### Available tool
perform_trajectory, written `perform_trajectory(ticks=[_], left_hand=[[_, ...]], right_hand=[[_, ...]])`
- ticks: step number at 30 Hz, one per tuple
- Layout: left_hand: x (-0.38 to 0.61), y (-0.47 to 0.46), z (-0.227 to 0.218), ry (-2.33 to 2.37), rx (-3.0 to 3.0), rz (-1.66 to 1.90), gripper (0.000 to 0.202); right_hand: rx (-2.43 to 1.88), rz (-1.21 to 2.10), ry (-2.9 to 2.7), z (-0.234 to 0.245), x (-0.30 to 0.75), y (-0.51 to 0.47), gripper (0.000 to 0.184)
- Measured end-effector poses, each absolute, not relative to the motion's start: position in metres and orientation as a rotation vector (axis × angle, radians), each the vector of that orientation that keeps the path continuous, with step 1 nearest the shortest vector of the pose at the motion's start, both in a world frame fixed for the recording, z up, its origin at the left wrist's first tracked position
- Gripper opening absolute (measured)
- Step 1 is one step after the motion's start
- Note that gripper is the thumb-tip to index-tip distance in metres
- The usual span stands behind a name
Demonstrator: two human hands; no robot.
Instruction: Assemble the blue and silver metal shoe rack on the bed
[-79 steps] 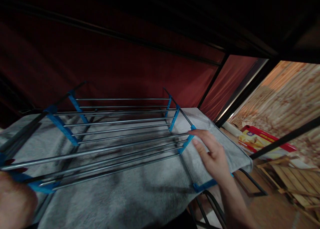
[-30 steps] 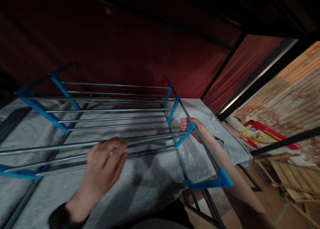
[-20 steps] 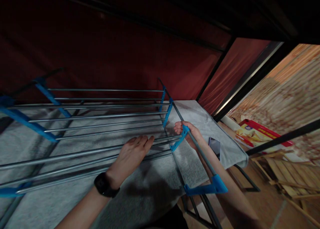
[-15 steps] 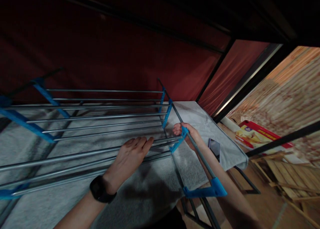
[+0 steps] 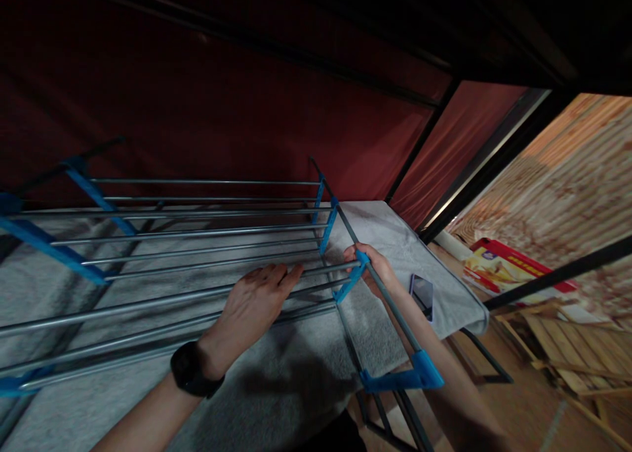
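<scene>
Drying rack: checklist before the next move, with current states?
Right hand grip on the drying rack at its blue joint: ok, fingers closed round it.
Left hand grip: not ok, palm flat on the rails, fingers open.
Phone clear of rack: ok, on the grey towel, outside the side bar.
Right forearm clear: not ok, runs under that bar.
Rack's left end: cannot tell, cut off.

Passage from above is barred by the grey metal-rod drying rack with blue plastic joints; narrow slots are left between its rods. Low room is left under the rack, above the grey towel. Behind the rack, reach is stopped by a dark red fabric wall.
</scene>
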State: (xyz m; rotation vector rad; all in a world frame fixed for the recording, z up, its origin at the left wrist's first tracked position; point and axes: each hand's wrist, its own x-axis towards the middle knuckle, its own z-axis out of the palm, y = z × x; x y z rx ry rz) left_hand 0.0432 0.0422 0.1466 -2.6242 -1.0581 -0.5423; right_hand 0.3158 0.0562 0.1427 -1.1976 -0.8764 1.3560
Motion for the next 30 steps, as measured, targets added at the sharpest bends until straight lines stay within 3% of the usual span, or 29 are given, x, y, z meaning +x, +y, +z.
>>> perform_trajectory(ticks=[22,27,30], left_hand=[[0.045,0.046,0.137,-1.002,-2.609,-0.612,0.044],[0.035,0.018,0.141,-0.944,-2.541,-0.823,0.036],[-0.001,-0.002,0.122,-1.124,-2.372,-1.102,0.020]], right_hand=[[-1.188,1.323,-0.843,0.141,0.311,0.056,0.034],[-1.250,1.305,-0.870,0.136,0.317,0.049,0.035],[-1.304,1.173,-0.885,0.123,0.331,0.053,0.027]])
